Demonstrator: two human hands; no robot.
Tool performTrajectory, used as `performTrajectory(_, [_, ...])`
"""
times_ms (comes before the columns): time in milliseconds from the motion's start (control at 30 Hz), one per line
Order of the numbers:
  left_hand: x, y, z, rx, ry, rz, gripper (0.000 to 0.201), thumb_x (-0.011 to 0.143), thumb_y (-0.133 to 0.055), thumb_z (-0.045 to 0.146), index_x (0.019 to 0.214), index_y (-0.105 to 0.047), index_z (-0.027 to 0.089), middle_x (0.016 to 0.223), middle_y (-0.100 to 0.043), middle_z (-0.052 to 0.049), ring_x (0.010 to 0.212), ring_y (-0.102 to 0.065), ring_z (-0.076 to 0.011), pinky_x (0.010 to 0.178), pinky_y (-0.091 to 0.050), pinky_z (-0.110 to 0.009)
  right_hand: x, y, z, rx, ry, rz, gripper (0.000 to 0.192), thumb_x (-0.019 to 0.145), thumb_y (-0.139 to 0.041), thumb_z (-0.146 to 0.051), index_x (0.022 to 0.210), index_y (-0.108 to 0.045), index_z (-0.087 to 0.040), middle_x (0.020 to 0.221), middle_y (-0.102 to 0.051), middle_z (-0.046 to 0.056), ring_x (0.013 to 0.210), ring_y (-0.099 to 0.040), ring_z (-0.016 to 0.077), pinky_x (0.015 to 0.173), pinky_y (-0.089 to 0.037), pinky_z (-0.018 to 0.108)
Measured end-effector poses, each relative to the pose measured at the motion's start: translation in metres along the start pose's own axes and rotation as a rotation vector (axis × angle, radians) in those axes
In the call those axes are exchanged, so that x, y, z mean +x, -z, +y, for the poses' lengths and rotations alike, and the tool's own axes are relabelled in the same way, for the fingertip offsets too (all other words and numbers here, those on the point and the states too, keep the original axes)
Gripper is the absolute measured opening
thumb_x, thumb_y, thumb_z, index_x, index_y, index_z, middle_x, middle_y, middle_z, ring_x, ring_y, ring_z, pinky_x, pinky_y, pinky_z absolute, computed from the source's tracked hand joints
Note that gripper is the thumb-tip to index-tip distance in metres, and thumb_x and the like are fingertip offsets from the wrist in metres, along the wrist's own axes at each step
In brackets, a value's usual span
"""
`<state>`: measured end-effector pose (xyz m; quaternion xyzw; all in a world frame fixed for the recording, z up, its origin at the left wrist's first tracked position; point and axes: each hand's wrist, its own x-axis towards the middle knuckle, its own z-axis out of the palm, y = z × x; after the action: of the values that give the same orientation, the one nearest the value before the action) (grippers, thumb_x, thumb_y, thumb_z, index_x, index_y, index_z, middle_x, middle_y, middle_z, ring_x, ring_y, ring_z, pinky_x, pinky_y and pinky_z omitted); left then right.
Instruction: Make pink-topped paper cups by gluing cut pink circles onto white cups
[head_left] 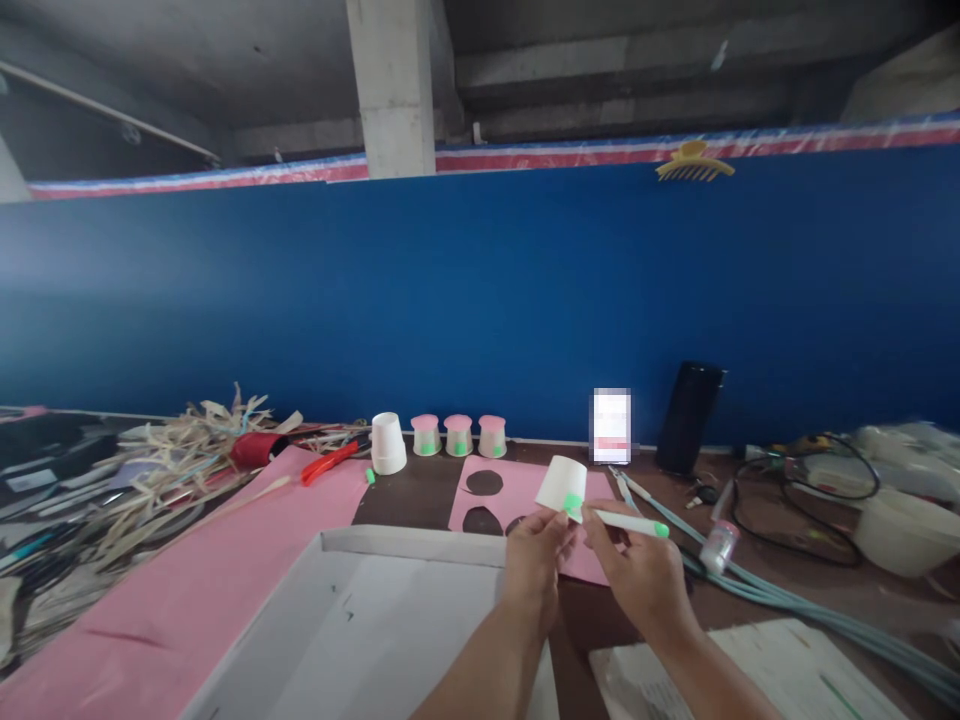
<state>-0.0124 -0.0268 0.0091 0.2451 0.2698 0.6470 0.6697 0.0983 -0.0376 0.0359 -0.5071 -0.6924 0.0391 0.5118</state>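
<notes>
The left hand [534, 560] holds a small white paper cup [562, 484] by its rim, with the fingers pinched shut on it, and the cup is tipped so its bottom points up and away. The right hand [637, 570] is closed around a white marker [626, 521] with a green end, and the marker tip touches a green patch low on the cup. The two hands are very close, just above the table [420, 490]. Under the cup lies a pink paper sheet [517, 480] with round holes cut out of it, so the dark table shows through. In front of the hands sits a shallow white box lid [375, 620], open side up. A bigger pink sheet [187, 590] lies to the left of it. Farther back, by the blue wall [480, 300], three small cups with pink tops [458, 436] stand in a row, each with a green mark. Just left of them one plain white cup [388, 443] stands upside down. Red scissors [330, 462] lie near that cup, and a heap of dry straw [172, 460] is on the far left. To the right of the hands are a little bottle [718, 545] lying on its side, pale blue hoses [795, 595] and black wires [810, 500]. A tall black thing [688, 416] stands against the wall. A yellow hair clip [694, 161] sits on top of the wall.
</notes>
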Motion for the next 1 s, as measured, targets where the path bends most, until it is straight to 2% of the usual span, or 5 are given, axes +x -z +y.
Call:
performTrajectory(733, [0.0003,0.0021,-0.0018,-0.032,0.010,-0.015,0.025,0.060,-0.080,0.027,0.075,-0.069,0.011,0.080,-0.069,-0.009,0.078,-0.064,-0.0176,0.087,-0.046,-0.033,-0.0016,0.0001,-0.0014,0.001,0.015,-0.010,0.027,0.085,-0.051,-0.040,0.087,-0.065,-0.018,0.068,-0.072,0.004,0.061,-0.067,0.0176,0.056,-0.051,0.025])
performTrajectory(867, [0.0009,0.0031,-0.0023,-0.045,0.024,0.017,0.024,0.062,-0.079,0.027,0.076,-0.068,0.011,0.081,-0.068,-0.009,0.080,-0.064,-0.0181,0.089,-0.045,-0.033,-0.0019,0.0023,0.0005,0.004,-0.019,0.070,0.027,0.084,-0.052,-0.041,0.089,-0.065,-0.018,0.068,-0.071,0.003,0.063,-0.067,0.0184,0.060,-0.051,0.026])
performTrajectory(1000, [0.0020,0.0040,-0.0016,-0.061,0.057,0.034,0.024,0.064,-0.078,0.026,0.079,-0.067,0.011,0.087,-0.068,-0.009,0.084,-0.064,-0.0184,0.091,-0.045,-0.033,-0.0005,0.0040,0.0031,0.039,-0.064,0.147,0.026,0.085,-0.053,-0.041,0.094,-0.064,-0.019,0.077,-0.071,0.003,0.065,-0.068,0.0175,0.062,-0.051,0.026])
